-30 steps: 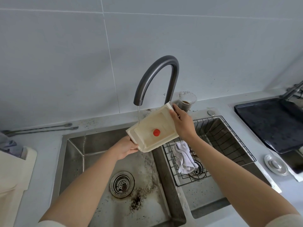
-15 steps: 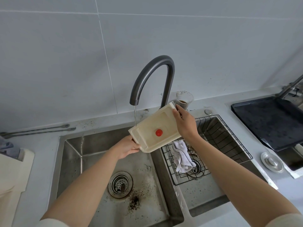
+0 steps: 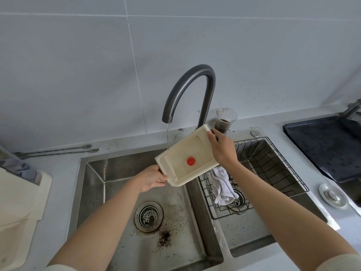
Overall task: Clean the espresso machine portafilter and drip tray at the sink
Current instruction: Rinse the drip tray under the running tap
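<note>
Holding drip tray (image 3: 187,157) tilted under tap (image 3: 188,90) as before: your left hand (image 3: 154,178) grips lower corner, right hand (image 3: 222,148) upper end; stream now lands on tray's left edge, over left sink (image 3: 93,184).

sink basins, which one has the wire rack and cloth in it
The right basin, under the right hand: it holds the wire rack and white cloth. The left basin has only coffee grounds by its drain.
</note>
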The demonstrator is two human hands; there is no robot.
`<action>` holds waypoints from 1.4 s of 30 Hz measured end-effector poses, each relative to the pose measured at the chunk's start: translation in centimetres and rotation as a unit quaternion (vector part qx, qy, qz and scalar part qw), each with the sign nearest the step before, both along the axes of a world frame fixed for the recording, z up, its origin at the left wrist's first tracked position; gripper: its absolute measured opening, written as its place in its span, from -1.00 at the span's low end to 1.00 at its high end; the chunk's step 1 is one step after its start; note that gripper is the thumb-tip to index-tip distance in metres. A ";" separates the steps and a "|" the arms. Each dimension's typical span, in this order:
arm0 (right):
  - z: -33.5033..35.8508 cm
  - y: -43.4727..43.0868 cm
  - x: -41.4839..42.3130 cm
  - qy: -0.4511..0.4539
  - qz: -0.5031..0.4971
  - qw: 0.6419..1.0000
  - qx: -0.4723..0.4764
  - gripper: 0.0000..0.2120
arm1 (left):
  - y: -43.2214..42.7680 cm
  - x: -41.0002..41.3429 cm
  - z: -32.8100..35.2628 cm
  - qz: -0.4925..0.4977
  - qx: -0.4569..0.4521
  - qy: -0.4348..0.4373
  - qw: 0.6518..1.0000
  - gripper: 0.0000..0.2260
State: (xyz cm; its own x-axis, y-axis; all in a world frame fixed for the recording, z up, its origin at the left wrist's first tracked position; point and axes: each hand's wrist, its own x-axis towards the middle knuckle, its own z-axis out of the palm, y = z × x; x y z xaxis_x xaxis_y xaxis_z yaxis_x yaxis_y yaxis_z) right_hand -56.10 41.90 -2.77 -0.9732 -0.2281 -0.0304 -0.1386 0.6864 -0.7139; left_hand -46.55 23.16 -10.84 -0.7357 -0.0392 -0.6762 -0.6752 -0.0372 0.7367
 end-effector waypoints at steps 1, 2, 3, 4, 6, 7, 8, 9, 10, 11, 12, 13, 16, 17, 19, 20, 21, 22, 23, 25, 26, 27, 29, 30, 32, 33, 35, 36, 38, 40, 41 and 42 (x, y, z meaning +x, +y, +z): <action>-0.1 0.0 0.0 -0.002 0.000 1.000 0.005 -0.62 | 0.0 0.1 -0.1 -0.002 -0.001 -0.001 1.000 -0.61; -0.2 0.0 0.0 -0.002 0.000 1.000 0.007 -0.63 | -0.1 0.2 -0.1 -0.003 -0.003 -0.002 1.000 -0.61; -0.2 0.0 0.0 -0.002 0.001 1.000 0.009 -0.63 | -0.1 0.3 0.0 -0.002 -0.005 -0.002 1.000 -0.61; -0.2 0.0 0.0 -0.003 0.002 1.000 0.011 -0.62 | -0.2 0.3 0.0 -0.001 -0.005 -0.002 1.000 -0.60; -0.3 0.0 0.0 -0.002 0.001 1.000 0.018 -0.62 | -0.3 0.3 0.2 -0.004 -0.005 0.000 1.000 -0.58; -0.3 0.1 -0.1 -0.002 -0.001 1.000 0.022 -0.62 | -0.4 0.3 0.3 -0.009 -0.005 0.000 1.000 -0.58; -0.4 0.2 -0.1 -0.001 -0.002 1.000 0.026 -0.63 | -0.4 0.3 0.4 -0.015 -0.006 -0.001 1.000 -0.57; -0.4 0.2 -0.2 -0.003 -0.003 1.000 0.030 -0.63 | -0.5 0.3 0.4 -0.022 -0.005 -0.002 1.000 -0.57; -0.5 0.3 -0.2 -0.005 -0.004 0.999 0.033 -0.63 | -0.5 0.4 0.5 -0.028 -0.005 -0.005 1.000 -0.56; -0.6 0.3 -0.3 -0.009 -0.004 0.999 0.035 -0.63 | -0.5 0.5 0.6 -0.033 -0.006 -0.008 0.999 -0.56; -0.6 0.3 -0.4 -0.015 -0.004 0.999 0.037 -0.64 | -0.5 0.7 0.7 -0.035 -0.007 -0.011 0.999 -0.55; -0.7 0.3 -0.4 -0.023 -0.003 0.999 0.037 -0.64 | -0.6 0.9 0.8 -0.036 -0.009 -0.015 0.999 -0.54; -1.1 0.2 -0.4 -0.052 0.002 0.998 0.038 -0.60 | -1.2 1.6 1.0 -0.036 -0.014 -0.020 0.999 -0.58; -1.3 0.1 -0.3 -0.061 0.003 0.997 0.038 -0.59 | -1.4 1.9 1.1 -0.038 -0.015 -0.020 0.999 -0.62; -1.7 -0.1 -0.1 -0.079 0.001 0.996 0.031 -0.58 | -1.9 2.5 1.4 -0.043 -0.017 -0.021 0.999 -0.72; -1.9 -0.2 0.0 -0.085 0.002 0.996 0.028 -0.58 | -2.1 2.8 1.5 -0.044 -0.018 -0.021 0.999 -0.76; -2.0 -0.4 0.1 -0.089 0.004 0.996 0.025 -0.57 | -2.3 3.1 1.7 -0.045 -0.020 -0.020 0.999 -0.78; -2.0 -0.6 0.1 -0.090 0.005 0.996 0.020 -0.57 | -2.6 3.3 1.8 -0.045 -0.023 -0.019 0.999 -0.79; -2.1 -0.8 0.2 -0.091 0.007 0.996 0.013 -0.57 | -2.9 3.5 2.0 -0.044 -0.027 -0.017 0.999 -0.79; -2.2 -1.2 0.2 -0.095 0.009 0.995 -0.001 -0.57 | -3.5 3.8 2.3 -0.040 -0.034 -0.009 0.999 -0.77; -2.2 -1.4 0.3 -0.100 0.010 0.995 -0.009 -0.58 | -3.8 4.0 2.6 -0.036 -0.038 -0.005 0.999 -0.77; -2.3 -1.6 0.4 -0.109 0.010 0.994 -0.019 -0.58 | -4.2 4.2 2.8 -0.030 -0.042 -0.001 0.999 -0.76; -2.5 -2.0 0.5 -0.132 0.015 0.990 -0.038 -0.59 | -5.1 4.6 3.1 -0.016 -0.049 0.007 0.999 -0.74; -2.6 -2.2 0.7 -0.146 0.020 0.988 -0.045 -0.59 | -5.6 4.8 3.3 -0.008 -0.051 0.012 0.999 -0.73; -2.9 -2.8 0.9 -0.174 0.025 0.982 -0.073 -0.54 | -6.6 5.5 3.6 0.010 -0.049 0.021 0.999 -0.74; -3.1 -3.2 1.0 -0.190 0.025 0.977 -0.090 -0.53 | -7.1 5.8 3.8 0.019 -0.046 0.025 0.998 -0.73; -3.5 -3.8 1.3 -0.221 0.028 0.969 -0.109 -0.52 | -7.8 6.5 4.1 0.037 -0.040 0.030 0.998 -0.72; -3.6 -4.1 1.4 -0.236 0.030 0.965 -0.113 -0.52 | -8.1 6.8 4.3 0.044 -0.040 0.031 0.998 -0.73; -3.9 -4.7 1.7 -0.263 0.033 0.957 -0.119 -0.55 | -8.8 7.4 4.5 0.053 -0.042 0.032 0.997 -0.73; -4.2 -5.3 1.9 -0.284 0.037 0.949 -0.131 -0.55 | -9.4 7.9 4.7 0.057 -0.042 0.032 0.997 -0.71; -4.4 -5.5 1.9 -0.292 0.041 0.946 -0.137 -0.56 | -9.6 8.1 4.8 0.061 -0.040 0.031 0.997 -0.69; -4.4 -5.7 2.1 -0.298 0.045 0.943 -0.142 -0.58 | -9.7 8.3 4.8 0.067 -0.040 0.031 0.996 -0.68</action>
